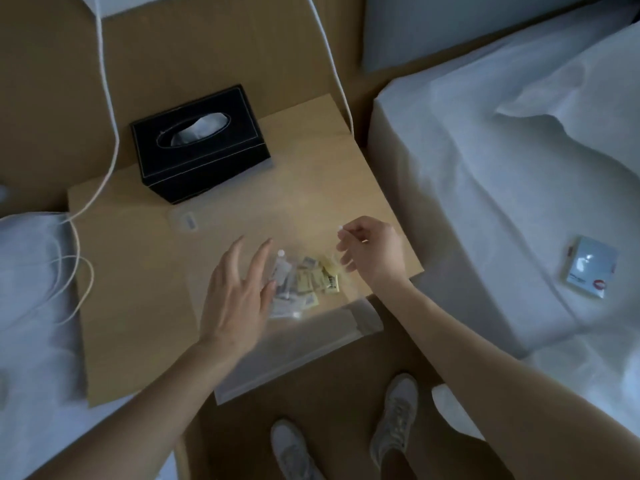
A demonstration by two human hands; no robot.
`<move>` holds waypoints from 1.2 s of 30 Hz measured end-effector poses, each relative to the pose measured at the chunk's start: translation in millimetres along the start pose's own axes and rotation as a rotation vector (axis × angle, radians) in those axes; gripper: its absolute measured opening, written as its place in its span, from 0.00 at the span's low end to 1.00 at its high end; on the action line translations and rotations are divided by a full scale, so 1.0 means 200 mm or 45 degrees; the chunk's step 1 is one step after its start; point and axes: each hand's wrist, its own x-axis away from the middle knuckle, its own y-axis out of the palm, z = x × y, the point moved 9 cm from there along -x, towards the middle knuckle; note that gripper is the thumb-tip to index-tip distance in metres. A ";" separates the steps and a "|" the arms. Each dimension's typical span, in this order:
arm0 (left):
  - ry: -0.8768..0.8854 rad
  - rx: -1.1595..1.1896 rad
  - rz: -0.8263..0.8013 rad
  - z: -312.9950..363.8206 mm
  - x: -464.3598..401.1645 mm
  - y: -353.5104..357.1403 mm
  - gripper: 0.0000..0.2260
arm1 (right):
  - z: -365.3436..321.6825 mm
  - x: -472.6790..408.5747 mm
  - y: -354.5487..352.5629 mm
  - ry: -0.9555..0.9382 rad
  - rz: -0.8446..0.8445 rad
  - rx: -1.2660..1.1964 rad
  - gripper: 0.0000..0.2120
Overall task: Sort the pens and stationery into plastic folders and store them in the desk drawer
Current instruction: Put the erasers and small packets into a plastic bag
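**Hands over the clear folder**

Head view: your left hand (239,289) is spreading its fingers wide over the small packets (308,285) in the plastic folder (311,344) at the table's (138,323) 5 o'clock edge. Your right hand (374,251) is pinching something small and white; a black tissue box (199,143) is sitting at 11 o'clock.

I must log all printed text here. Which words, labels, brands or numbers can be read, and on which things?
No text can be read.
Small packets in the clear folder: print blurred.
Label on the table: blurred.
Packet on the bed: red marks, print too small.
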 end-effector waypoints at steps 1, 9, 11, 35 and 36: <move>-0.044 -0.003 -0.038 -0.04 0.02 0.03 0.25 | 0.00 -0.01 0.01 0.005 0.015 0.007 0.07; -0.473 0.030 -0.222 -0.36 0.19 0.17 0.27 | -0.01 -0.07 0.05 0.007 0.021 0.055 0.06; -0.559 0.075 -0.248 -0.41 0.23 0.18 0.27 | -0.01 -0.08 0.06 0.007 0.027 0.059 0.06; -1.235 1.242 0.042 -0.74 0.37 0.34 0.14 | 0.07 -0.12 0.27 0.169 -0.132 0.041 0.08; -1.248 1.286 0.049 -0.73 0.38 0.34 0.13 | 0.08 -0.12 0.26 0.203 -0.121 -0.074 0.11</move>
